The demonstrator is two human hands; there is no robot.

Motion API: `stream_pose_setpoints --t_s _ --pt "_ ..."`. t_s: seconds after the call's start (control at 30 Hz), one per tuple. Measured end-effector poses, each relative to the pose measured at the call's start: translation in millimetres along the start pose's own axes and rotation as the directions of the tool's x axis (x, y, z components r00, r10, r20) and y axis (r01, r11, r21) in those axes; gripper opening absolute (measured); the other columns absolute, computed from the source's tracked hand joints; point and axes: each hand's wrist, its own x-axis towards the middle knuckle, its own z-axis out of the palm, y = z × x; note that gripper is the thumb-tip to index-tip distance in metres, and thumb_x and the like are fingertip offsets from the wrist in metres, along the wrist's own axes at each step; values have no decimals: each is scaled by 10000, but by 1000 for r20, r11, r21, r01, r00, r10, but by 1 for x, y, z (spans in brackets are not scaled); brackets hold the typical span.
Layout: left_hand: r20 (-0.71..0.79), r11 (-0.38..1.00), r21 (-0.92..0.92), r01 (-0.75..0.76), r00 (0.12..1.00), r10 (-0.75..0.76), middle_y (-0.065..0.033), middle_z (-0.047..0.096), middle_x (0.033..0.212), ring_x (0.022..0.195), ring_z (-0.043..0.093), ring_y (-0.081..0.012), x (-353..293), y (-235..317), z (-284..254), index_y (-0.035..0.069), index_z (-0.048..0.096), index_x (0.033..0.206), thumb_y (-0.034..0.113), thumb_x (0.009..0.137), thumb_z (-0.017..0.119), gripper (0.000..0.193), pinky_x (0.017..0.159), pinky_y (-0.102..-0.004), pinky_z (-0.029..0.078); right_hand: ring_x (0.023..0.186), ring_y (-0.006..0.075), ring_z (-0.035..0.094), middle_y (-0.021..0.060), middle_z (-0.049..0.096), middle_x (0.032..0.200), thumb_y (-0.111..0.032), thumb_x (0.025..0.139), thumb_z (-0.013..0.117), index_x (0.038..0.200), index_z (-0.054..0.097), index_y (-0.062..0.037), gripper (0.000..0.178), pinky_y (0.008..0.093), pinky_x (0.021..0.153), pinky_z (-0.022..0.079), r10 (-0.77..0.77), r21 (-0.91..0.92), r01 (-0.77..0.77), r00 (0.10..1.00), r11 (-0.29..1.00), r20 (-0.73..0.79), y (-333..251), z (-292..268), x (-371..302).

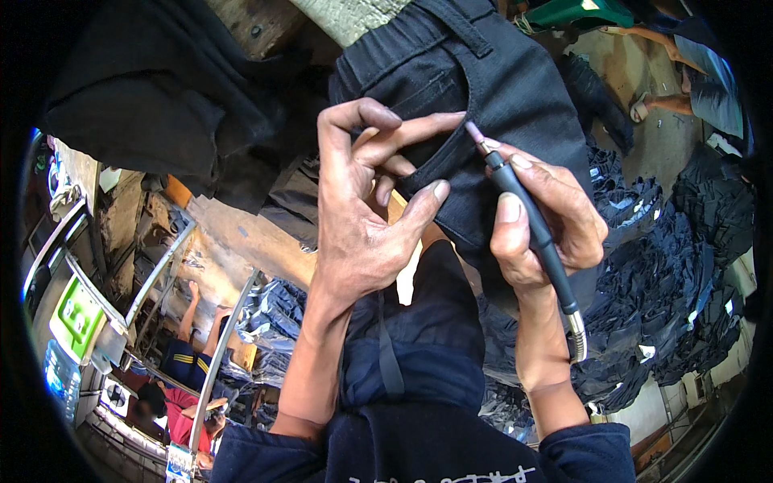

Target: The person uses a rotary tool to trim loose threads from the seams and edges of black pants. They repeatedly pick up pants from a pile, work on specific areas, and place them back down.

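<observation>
Black trousers [515, 88] with a gathered waistband and belt loops are pulled over a pale, board-like support [342, 16]. My left hand [366, 193] grips the cloth at the slanted pocket opening. Its index finger stretches along to the pocket edge, and its thumb lies lower down on the cloth. In my right hand [555, 217] is a slim, dark, pen-shaped rotary grinder [527, 209], held like a pencil. The grinder's pinkish tip rests at or very near the pocket edge, just by my left index fingertip. A flexible metal cable leaves its lower end.
Large heaps of dark garments [668, 266] lie at the right. Black cloth [145, 121] hangs at the upper left. Metal rails [165, 258] and a green tray [78, 318] stand at the left. Other people are seated at the lower left and upper right.
</observation>
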Motion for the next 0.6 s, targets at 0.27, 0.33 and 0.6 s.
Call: stream_pose_setpoints --t_s 0.27,0.33,0.6 --pt "-33 996 58 -72 997 74 -197 754 1351 868 573 -51 -3 -4 1 130 352 1353 -41 872 902 750 761 -171 469 1050 419 823 345 797 1074 24 901 668 1160 703 102 273 473 970 663 -97 -9 100 984 995 151 -1 -7 1" --pt "-33 994 68 -88 995 91 -198 756 1336 874 585 -49 -3 -6 0 127 357 1353 -46 869 907 753 759 -173 472 1046 421 824 340 799 1062 23 896 672 1138 707 107 258 484 976 662 -97 -3 99 982 995 162 -1 -8 0" --pt "-58 995 37 -90 994 92 -193 759 1272 915 649 -59 -5 -8 1 113 362 1366 -70 866 905 761 757 -180 492 1009 429 829 334 802 1016 -9 877 697 1084 717 127 248 519 978 663 -153 22 151 972 988 176 4 -7 -2"
